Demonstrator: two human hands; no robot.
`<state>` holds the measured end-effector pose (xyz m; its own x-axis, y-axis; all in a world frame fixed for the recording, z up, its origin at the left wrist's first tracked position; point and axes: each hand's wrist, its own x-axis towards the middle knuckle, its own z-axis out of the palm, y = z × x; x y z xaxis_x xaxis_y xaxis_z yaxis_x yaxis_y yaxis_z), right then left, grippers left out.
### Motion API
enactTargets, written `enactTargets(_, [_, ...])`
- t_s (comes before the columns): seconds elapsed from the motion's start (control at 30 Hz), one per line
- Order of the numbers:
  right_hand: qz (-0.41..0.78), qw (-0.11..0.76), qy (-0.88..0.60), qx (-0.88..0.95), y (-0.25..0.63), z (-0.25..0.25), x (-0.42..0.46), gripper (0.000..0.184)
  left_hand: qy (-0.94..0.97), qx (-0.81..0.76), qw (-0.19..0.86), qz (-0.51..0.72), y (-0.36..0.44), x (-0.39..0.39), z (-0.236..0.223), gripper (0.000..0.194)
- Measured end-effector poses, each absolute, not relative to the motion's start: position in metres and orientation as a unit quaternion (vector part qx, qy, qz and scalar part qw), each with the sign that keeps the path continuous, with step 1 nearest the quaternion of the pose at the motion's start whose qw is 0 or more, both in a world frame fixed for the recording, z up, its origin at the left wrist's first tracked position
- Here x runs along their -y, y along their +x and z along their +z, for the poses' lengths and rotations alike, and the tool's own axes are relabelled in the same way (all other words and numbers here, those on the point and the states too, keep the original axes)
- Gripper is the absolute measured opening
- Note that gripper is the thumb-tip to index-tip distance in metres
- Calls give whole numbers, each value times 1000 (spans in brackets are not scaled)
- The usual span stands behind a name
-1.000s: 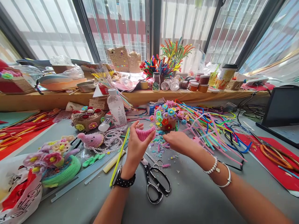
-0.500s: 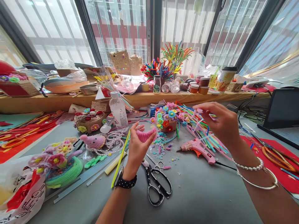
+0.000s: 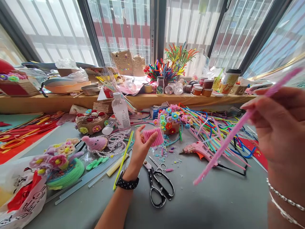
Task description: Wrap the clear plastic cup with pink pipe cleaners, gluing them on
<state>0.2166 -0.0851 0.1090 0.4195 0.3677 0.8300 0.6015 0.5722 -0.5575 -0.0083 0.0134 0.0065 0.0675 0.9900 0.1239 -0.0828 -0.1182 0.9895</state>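
Between the thumb and fingers of my left hand [image 3: 140,146] is a small pink ribbed piece [image 3: 157,136] that looks made of pipe cleaners laid side by side. My right hand [image 3: 278,124], raised close to the camera at the right, pinches a long pink pipe cleaner [image 3: 224,144] that slants down to the left. A pink hot glue gun [image 3: 199,149] lies between the hands on the table. Below my left hand rest large black-handled scissors [image 3: 158,184] and a smaller pair of scissors [image 3: 159,164].
Many loose pipe cleaners [image 3: 209,124] spread behind the glue gun. A flower-covered basket [image 3: 172,122], a clear bottle [image 3: 120,113] and a pink craft figure [image 3: 95,143] stand around my left hand. At the left sits a green coiled craft with flowers [image 3: 66,175].
My right hand has moved right and nearer the camera, drawing out the long pink pipe cleaner. My left hand has turned the pink piece so its ribbed face shows.
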Motion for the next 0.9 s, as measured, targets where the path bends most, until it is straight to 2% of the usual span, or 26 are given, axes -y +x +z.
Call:
enactTargets(0.03, [38,707,-456,540,210,102,81,14,524,-427,521,521,-8,-13,6,74])
enactTargets(0.1, [229,644,-453,572,195,84,69,17,516,-406,562,503,-8,-13,5,70])
enactTargets(0.17, [340,597,-443,577,177,64,55,18,504,-380,604,487,-7,-13,4,66])
enactTargets(0.27, [421,582,-431,546,154,39,39,19,489,-365,633,475,-5,-10,5,64])
enactTargets(0.4, [448,582,-433,522,142,23,34,21,473,-353,646,484,-2,-7,7,55])
enactTargets(0.57, [418,577,-463,527,143,15,40,21,464,-348,653,487,0,-7,3,49])
enactTargets(0.8, [335,556,-498,574,140,13,44,22,547,-379,590,457,-1,-6,-1,72])
enactTargets(0.9, [304,551,-504,591,140,14,46,22,564,-390,580,441,0,-4,2,73])
